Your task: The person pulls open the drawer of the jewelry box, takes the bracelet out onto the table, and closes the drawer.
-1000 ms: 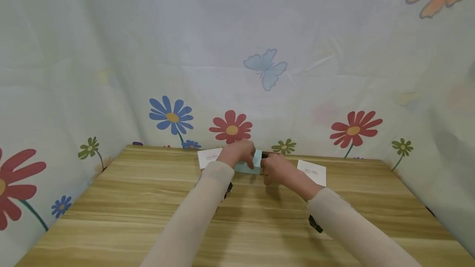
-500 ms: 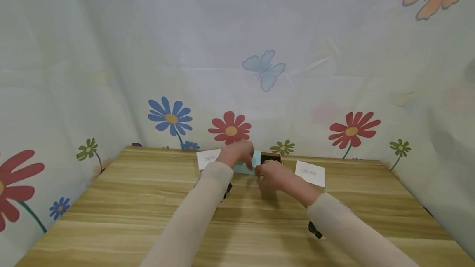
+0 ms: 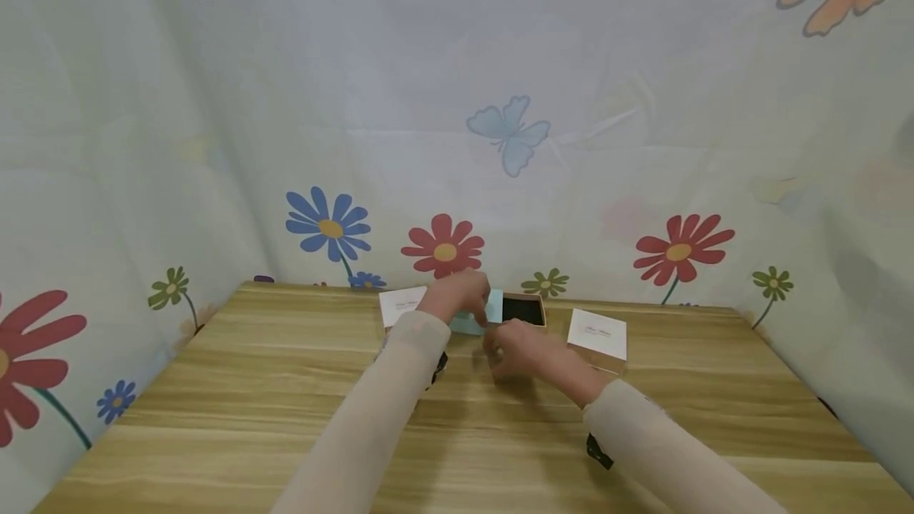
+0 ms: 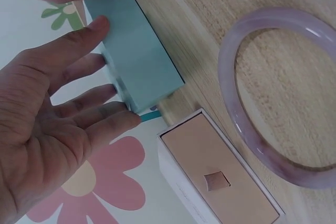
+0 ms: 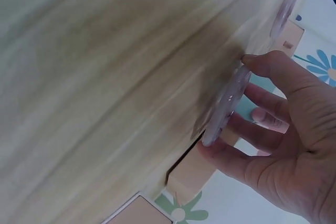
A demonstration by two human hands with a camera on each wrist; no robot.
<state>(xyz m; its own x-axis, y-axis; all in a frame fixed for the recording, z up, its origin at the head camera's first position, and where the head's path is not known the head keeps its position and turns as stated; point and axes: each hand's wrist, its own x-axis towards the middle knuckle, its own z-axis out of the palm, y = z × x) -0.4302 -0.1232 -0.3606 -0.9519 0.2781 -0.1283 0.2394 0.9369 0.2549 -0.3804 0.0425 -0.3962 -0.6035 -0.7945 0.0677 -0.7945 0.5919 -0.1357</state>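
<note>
The sleeve (image 4: 139, 45) has been parted from its drawer (image 5: 191, 174), which juts out toward the person's right with its dark inside exposed. One bangle (image 5: 228, 105) is held outside the drawer, just in front of it, and is seen nearly edge-on; whether the surface (image 3: 286, 419) is touched by it cannot be told. It is pinched between the thumb and fingers of the right hand (image 3: 524, 349). The sleeve is gripped between the thumb and fingers of the left hand (image 3: 458, 296) and so is kept steady.

A second bangle (image 4: 228, 72) has been laid on the surface near the left box (image 3: 401, 306), whose front appears flush in its casing. The right box (image 3: 598, 331) also looks closed; no bangle can be made out beside it.

The work is judged to be partway along. The held bangle has been neither set down nor placed in the drawer, and the drawer has not been pushed home. Which of these is due cannot be settled from this view.
</note>
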